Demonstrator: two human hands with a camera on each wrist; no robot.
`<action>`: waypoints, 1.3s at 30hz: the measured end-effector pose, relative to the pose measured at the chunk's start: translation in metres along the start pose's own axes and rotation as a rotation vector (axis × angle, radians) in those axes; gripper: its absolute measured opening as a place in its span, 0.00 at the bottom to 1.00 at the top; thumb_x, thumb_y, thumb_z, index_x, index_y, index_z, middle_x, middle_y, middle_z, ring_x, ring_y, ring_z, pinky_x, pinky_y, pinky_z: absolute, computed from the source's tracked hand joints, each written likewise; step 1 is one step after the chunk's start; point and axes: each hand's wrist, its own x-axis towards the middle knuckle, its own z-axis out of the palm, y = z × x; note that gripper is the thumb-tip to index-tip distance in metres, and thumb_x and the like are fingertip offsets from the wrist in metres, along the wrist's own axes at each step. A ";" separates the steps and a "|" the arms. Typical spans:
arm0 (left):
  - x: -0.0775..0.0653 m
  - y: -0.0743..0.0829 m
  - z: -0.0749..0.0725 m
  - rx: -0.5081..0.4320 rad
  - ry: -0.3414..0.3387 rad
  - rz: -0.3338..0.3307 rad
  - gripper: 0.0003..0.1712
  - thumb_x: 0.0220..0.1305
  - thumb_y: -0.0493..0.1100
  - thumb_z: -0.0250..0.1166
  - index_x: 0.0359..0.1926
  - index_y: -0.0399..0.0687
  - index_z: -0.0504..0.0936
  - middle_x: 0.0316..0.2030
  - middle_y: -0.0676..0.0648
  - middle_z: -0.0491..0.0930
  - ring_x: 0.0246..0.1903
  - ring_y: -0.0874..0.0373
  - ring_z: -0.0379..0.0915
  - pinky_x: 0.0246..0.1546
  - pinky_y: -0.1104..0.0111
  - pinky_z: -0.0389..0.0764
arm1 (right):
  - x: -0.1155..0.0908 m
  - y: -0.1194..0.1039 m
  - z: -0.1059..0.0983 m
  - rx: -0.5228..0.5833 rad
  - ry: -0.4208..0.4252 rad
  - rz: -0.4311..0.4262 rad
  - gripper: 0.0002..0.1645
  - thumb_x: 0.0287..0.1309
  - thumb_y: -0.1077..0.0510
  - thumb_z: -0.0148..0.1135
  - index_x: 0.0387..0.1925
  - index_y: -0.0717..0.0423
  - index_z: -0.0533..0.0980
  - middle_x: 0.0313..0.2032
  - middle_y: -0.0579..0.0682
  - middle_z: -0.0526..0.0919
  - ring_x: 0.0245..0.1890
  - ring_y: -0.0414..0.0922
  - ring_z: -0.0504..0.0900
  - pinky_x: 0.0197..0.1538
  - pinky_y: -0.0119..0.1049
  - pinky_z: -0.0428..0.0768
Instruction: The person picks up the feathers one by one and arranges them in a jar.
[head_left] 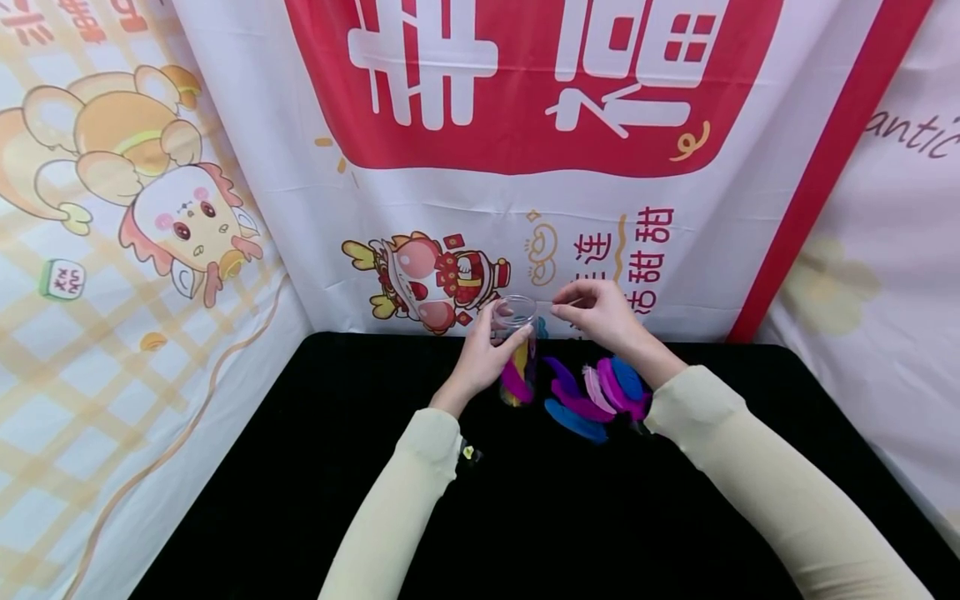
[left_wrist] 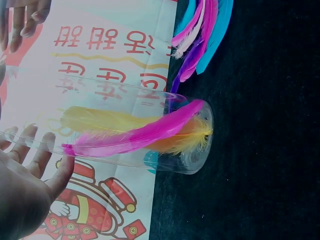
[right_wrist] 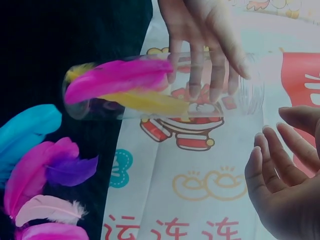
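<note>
My left hand [head_left: 480, 354] grips a tall clear jar [left_wrist: 115, 95] around its upper part, above the dark table. Through the wall show a magenta feather [left_wrist: 135, 140] and a yellow feather [left_wrist: 95, 119], lying toward the jar's bottom. Just right of the jar's rim is my right hand [head_left: 596, 310]. In the right wrist view its thumb and fingers stand apart, bent loosely, and nothing shows between them. On the table below the right hand lie loose feathers: a blue feather [head_left: 576, 421], a purple feather [right_wrist: 72, 171], a pale pink feather [right_wrist: 47, 209] and several magenta ones.
A black-covered table [head_left: 360, 500] spreads beneath both arms. Behind its far edge hangs a white and red printed cloth [head_left: 480, 196]. Another printed cloth [head_left: 90, 350] stands at the left, and a pale one [head_left: 885, 292] at the right. Something small and dark sits near the left sleeve [head_left: 420, 458].
</note>
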 end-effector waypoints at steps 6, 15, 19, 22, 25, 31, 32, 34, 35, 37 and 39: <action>-0.001 0.000 0.000 0.002 0.000 -0.001 0.41 0.68 0.63 0.66 0.74 0.56 0.61 0.64 0.51 0.71 0.64 0.54 0.70 0.61 0.54 0.77 | -0.004 0.007 -0.003 -0.001 -0.002 0.028 0.12 0.64 0.55 0.70 0.46 0.58 0.85 0.45 0.56 0.87 0.39 0.52 0.84 0.37 0.37 0.83; -0.001 0.000 0.000 0.002 0.000 -0.004 0.41 0.69 0.63 0.66 0.74 0.53 0.61 0.64 0.49 0.71 0.64 0.53 0.70 0.61 0.53 0.77 | -0.008 0.012 -0.006 -0.007 -0.019 0.033 0.13 0.65 0.55 0.69 0.46 0.59 0.84 0.46 0.57 0.87 0.35 0.45 0.83 0.37 0.36 0.83; 0.000 -0.001 0.000 0.006 0.000 0.003 0.42 0.69 0.62 0.66 0.74 0.51 0.61 0.66 0.45 0.71 0.64 0.52 0.69 0.61 0.53 0.77 | -0.010 0.013 -0.006 -0.011 -0.013 0.023 0.13 0.65 0.56 0.70 0.46 0.60 0.84 0.47 0.58 0.86 0.37 0.44 0.84 0.38 0.35 0.83; 0.001 -0.001 0.000 0.009 0.000 0.004 0.42 0.68 0.62 0.66 0.74 0.52 0.61 0.66 0.44 0.71 0.64 0.52 0.69 0.61 0.53 0.76 | -0.011 0.013 -0.007 -0.019 -0.008 0.018 0.13 0.64 0.56 0.70 0.45 0.61 0.84 0.46 0.59 0.86 0.37 0.45 0.83 0.39 0.34 0.82; 0.001 -0.002 0.000 0.008 -0.001 0.002 0.42 0.68 0.62 0.66 0.74 0.53 0.61 0.66 0.45 0.71 0.64 0.53 0.69 0.61 0.53 0.76 | -0.012 0.015 -0.008 -0.036 -0.004 0.025 0.12 0.64 0.57 0.70 0.45 0.61 0.85 0.46 0.58 0.86 0.38 0.47 0.83 0.39 0.34 0.82; 0.001 -0.001 -0.001 0.010 -0.002 0.001 0.42 0.69 0.63 0.66 0.74 0.53 0.61 0.66 0.46 0.71 0.65 0.53 0.68 0.62 0.53 0.76 | -0.014 0.020 -0.009 -0.048 -0.010 0.034 0.11 0.65 0.58 0.69 0.45 0.60 0.85 0.46 0.57 0.86 0.39 0.49 0.83 0.40 0.35 0.81; 0.001 -0.001 -0.001 0.011 -0.002 0.000 0.42 0.69 0.63 0.66 0.74 0.53 0.61 0.66 0.45 0.71 0.65 0.53 0.68 0.62 0.53 0.76 | -0.015 0.021 -0.010 -0.047 -0.011 0.032 0.11 0.65 0.58 0.69 0.45 0.60 0.85 0.46 0.57 0.86 0.39 0.49 0.83 0.40 0.35 0.81; 0.001 -0.001 -0.001 0.012 -0.003 -0.002 0.42 0.69 0.62 0.66 0.74 0.52 0.61 0.66 0.46 0.71 0.65 0.53 0.68 0.62 0.53 0.76 | -0.015 0.024 -0.010 -0.048 -0.012 0.036 0.12 0.65 0.57 0.69 0.45 0.60 0.85 0.46 0.57 0.87 0.38 0.47 0.83 0.40 0.35 0.82; 0.001 -0.001 -0.001 0.013 -0.003 -0.004 0.42 0.69 0.62 0.66 0.74 0.52 0.61 0.66 0.46 0.70 0.65 0.52 0.68 0.62 0.53 0.76 | -0.016 0.025 -0.011 -0.048 -0.011 0.038 0.12 0.65 0.57 0.69 0.46 0.60 0.85 0.46 0.57 0.87 0.37 0.45 0.83 0.40 0.35 0.82; 0.001 -0.001 -0.001 0.012 -0.004 -0.003 0.42 0.69 0.62 0.65 0.74 0.51 0.61 0.66 0.45 0.70 0.65 0.52 0.68 0.62 0.53 0.76 | -0.016 0.027 -0.012 -0.044 -0.015 0.047 0.13 0.65 0.57 0.69 0.46 0.61 0.85 0.46 0.57 0.87 0.37 0.44 0.83 0.39 0.36 0.82; 0.001 -0.001 -0.001 0.009 -0.006 0.000 0.42 0.69 0.62 0.66 0.74 0.50 0.60 0.67 0.44 0.70 0.65 0.52 0.68 0.62 0.53 0.76 | -0.016 0.029 -0.013 -0.040 -0.017 0.065 0.13 0.65 0.57 0.70 0.47 0.61 0.85 0.45 0.56 0.87 0.36 0.44 0.83 0.39 0.36 0.83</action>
